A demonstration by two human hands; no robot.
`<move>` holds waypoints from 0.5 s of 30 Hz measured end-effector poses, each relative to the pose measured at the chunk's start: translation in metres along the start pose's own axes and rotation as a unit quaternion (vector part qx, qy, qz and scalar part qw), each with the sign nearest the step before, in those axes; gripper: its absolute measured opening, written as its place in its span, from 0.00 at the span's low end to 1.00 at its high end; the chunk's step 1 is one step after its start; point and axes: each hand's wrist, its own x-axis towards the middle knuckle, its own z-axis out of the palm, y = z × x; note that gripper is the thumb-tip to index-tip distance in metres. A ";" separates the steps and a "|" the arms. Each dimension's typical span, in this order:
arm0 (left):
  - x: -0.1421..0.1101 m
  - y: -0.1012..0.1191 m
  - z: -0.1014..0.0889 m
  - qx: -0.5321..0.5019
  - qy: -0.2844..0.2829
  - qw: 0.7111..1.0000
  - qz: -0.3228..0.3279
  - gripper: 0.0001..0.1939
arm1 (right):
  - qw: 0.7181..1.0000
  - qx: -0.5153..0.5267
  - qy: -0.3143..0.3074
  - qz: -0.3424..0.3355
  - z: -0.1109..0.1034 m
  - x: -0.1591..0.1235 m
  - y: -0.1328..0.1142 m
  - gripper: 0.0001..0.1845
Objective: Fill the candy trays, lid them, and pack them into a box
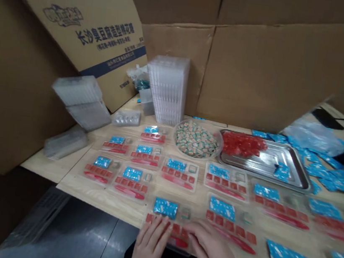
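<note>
A shallow clear plastic tray (189, 253) lies at the table's front edge, beneath my hands. In it are a blue printed packet (165, 208), a small green-edged piece in clear wrap (185, 213), a row of red squares (149, 218) and a red stick-like item (180, 242). My left hand (153, 238) rests with its fingers stretched out over the left part of the red row. At the tray's right side my right hand (209, 244) has its fingers bent together by the end of the row; what lies between the fingertips is hidden.
Similarly filled trays (179, 173) spread across the table. Behind them stand a round tub of small wrapped pieces (196, 140) and a metal tray (269, 159) with red items (242, 144). Blue packets (328, 170) lie right. Stacked clear trays (167, 90) stand before cardboard walls (255, 72).
</note>
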 end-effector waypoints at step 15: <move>0.027 -0.026 -0.033 -0.042 -0.009 0.997 0.068 0.15 | 0.952 -0.285 0.100 -0.045 -0.043 0.122 0.030 0.14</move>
